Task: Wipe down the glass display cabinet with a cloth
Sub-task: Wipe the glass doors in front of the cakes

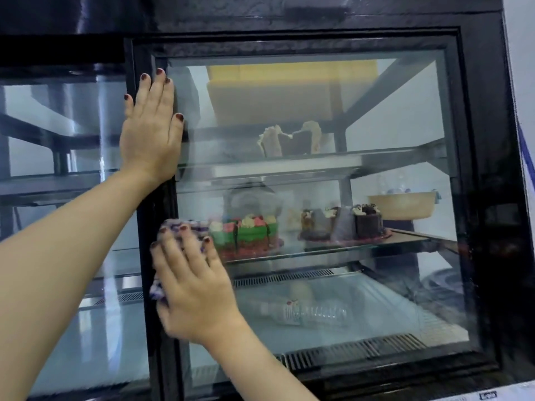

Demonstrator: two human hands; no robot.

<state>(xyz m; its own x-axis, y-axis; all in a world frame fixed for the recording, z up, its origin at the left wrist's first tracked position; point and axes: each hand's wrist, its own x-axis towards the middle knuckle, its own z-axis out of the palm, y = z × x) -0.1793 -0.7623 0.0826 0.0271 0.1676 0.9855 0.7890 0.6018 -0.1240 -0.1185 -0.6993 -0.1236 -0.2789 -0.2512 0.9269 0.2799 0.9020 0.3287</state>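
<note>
A black-framed glass display cabinet (477, 169) fills the view, its sliding glass door (390, 299) in front of me. My left hand (150, 131) lies flat with fingers spread on the door's left frame, near the upper corner. Lower down, my right hand (191, 285) presses a purple and white cloth (173, 227) against the glass by the left frame. Most of the cloth is hidden under the palm; its edges show above the fingers and at the left of the hand.
Behind the glass, a green and red cake (246, 233) and chocolate cake pieces (344, 224) sit on the middle shelf. A cut cake (292, 140) stands on the upper shelf. A plastic bottle (312, 312) lies on the cabinet floor. A second glass panel (72, 198) is at the left.
</note>
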